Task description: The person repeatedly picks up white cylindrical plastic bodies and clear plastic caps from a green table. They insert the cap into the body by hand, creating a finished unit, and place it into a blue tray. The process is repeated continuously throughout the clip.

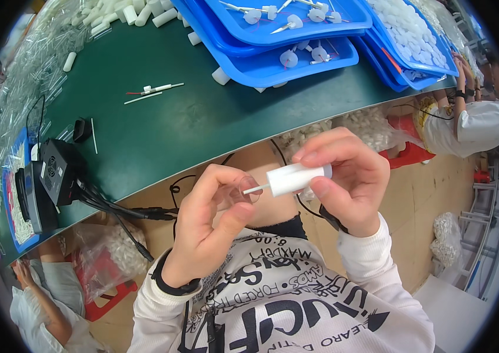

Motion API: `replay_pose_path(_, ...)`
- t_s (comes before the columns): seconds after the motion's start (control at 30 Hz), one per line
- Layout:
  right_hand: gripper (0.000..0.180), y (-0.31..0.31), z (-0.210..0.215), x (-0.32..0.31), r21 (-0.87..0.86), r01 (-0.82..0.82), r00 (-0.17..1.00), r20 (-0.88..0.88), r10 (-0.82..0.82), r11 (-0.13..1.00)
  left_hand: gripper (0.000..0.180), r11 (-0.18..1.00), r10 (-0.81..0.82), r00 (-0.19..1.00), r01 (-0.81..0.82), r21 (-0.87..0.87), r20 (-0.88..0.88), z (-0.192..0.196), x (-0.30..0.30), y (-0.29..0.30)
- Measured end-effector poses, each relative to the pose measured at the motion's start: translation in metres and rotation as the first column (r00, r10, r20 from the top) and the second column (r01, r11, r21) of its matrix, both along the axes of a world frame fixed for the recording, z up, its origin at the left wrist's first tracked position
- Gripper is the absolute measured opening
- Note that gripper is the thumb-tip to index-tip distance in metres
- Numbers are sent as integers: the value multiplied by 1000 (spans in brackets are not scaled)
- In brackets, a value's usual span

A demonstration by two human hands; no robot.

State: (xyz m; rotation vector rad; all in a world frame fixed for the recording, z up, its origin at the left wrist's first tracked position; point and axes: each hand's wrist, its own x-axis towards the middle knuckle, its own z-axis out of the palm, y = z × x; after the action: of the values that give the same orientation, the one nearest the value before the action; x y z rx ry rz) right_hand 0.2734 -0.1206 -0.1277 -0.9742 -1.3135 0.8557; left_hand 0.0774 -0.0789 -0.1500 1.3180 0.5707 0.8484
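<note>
In front of my lap, my right hand (352, 176) pinches a white cylinder (288, 180) between thumb and fingers, near its right end. A thin pale rod (256, 189) sticks out of the cylinder's left end, toward my other hand. My left hand (205, 220) has its fingers curled round a clear plastic tube (242, 183), mostly hidden by the fingers. The rod's tip is at the tube's round mouth; I cannot tell how far in it reaches. On the green table (161, 129) lies a thin white assembly (155, 89) with a red wire, beside a plain thin rod (142, 98).
Blue trays (243, 73) hold white discs with rods. Another blue tray (454, 66) is heaped with white round pieces. Clear tubes (14, 76) pile at the left, near a black device (58, 167) with cables. A person (485, 120) sits at the right, another (43, 306) at the lower left.
</note>
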Motion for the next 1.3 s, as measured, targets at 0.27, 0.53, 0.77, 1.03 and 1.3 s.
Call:
replay_pose_path(0.27, 16, 8, 15, 0, 174, -35, 911, 410, -40, 984, 22, 935, 181, 946, -80, 346, -269, 2, 4, -1)
replay_pose_path(0.53, 14, 1, 9, 9, -80, -117, 928, 347, 137, 990, 25, 948, 127, 944, -25, 318, -306, 1, 0, -2)
replay_pose_path(0.77, 20, -1, 7, 3, -434, -92, 971, 161, 177, 896, 28, 693, 331, 805, 147, 706, -493, 1, 3, 0)
replay_pose_path(1.03, 29, -17, -6, 4, -324, 6, 999, -44, -22, 946, 22, 898, 127, 857, 115, 425, -500, 15, -3, -1)
replay_pose_path(1.3, 31, -16, -12, -19, -195, 61, 982, 187, -24, 979, 24, 786, 259, 842, 100, 610, -473, 8, -2, 1)
